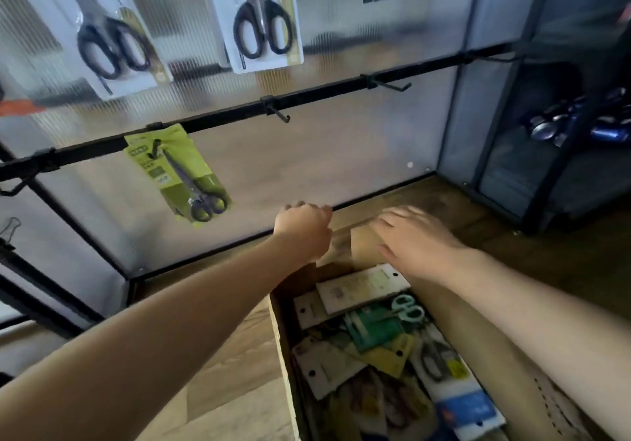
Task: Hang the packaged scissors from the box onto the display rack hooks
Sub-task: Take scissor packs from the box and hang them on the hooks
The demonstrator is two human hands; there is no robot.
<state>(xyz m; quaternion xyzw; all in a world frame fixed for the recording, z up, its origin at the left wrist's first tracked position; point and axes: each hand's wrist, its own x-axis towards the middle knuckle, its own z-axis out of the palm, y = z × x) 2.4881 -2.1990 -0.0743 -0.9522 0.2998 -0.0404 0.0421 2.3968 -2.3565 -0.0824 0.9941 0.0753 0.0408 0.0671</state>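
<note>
Here the left hand point(304, 228) grips the box point(283, 355) flap; the right hand point(415, 240) lies flat, released, on it

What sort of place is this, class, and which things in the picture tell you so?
Probably a shop display, or a mock-up of one. Packaged scissors hang from a black rack rail with bare hooks, and a cardboard box of more packaged scissors sits open on the floor beneath.

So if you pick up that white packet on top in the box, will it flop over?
Probably not much. The white packet looks like a flat card lying straight across the other packets in the box, so likely stiff. It looks thin, so probably light. If the surface is glossy, it might slide off the pile when pushed.
</note>
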